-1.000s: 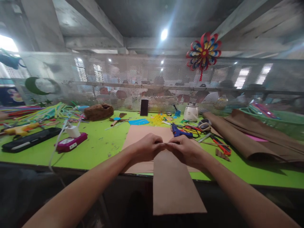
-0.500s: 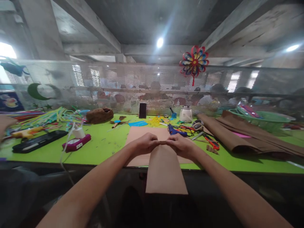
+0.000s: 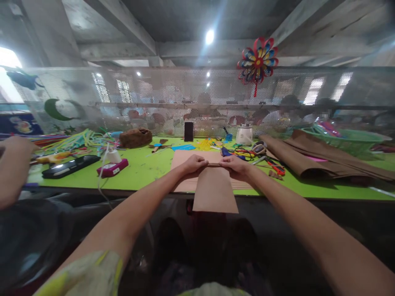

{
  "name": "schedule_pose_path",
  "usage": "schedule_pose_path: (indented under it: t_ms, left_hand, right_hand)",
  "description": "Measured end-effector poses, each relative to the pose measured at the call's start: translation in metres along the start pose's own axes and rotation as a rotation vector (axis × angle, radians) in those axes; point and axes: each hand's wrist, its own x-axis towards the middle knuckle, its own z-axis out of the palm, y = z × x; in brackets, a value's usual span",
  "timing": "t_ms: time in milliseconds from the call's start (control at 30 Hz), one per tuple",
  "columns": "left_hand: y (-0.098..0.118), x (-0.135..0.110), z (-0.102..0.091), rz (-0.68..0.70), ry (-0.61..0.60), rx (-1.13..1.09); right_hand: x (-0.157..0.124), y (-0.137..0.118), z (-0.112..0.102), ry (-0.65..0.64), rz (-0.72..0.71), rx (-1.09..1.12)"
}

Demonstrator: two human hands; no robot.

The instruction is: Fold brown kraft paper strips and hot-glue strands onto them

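Both my hands meet at the far end of a brown paper strip (image 3: pixel 215 191) that hangs over the front edge of the green table (image 3: pixel 148 170). My left hand (image 3: pixel 193 164) and my right hand (image 3: pixel 236 166) have their fingers closed on the strip's top edge, which looks folded or rolled. Under the strip lies a larger tan sheet (image 3: pixel 185 158) on the table. A blue glue gun (image 3: pixel 226 152) and scissors with red handles (image 3: pixel 275 167) lie just beyond my right hand.
Brown paper rolls (image 3: pixel 311 160) and a green basket (image 3: pixel 345 142) fill the right side. A black phone (image 3: pixel 69 166), a pink device (image 3: pixel 112 168) with a white charger, and coloured strips (image 3: pixel 77 142) lie left. Another person's arm (image 3: pixel 12 168) enters at far left. A mesh screen (image 3: pixel 173 98) backs the table.
My hands have slid farther away along the table, drawing the brown strip up so less of it hangs over the edge. Another person's arm has come in at the left.
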Motion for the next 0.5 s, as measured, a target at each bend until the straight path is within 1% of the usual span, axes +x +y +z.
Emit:
schedule_pose_path:
  t_ms: [100, 233, 367, 500]
  left_hand:
    - [-0.005, 0.002, 0.001, -0.009, 0.046, 0.032]
    - [-0.009, 0.005, 0.003, -0.022, 0.058, 0.043]
    - [-0.009, 0.010, 0.001, -0.046, 0.011, -0.008]
    - [-0.010, 0.009, -0.002, -0.070, -0.049, -0.121]
  right_hand:
    - [0.008, -0.003, -0.002, -0.041, 0.032, -0.014]
    - [0.013, -0.005, -0.003, -0.056, 0.060, -0.023]
    - [0.012, -0.002, -0.001, -0.025, 0.061, 0.005]
    - [0.010, 0.003, 0.002, 0.015, 0.058, 0.059]
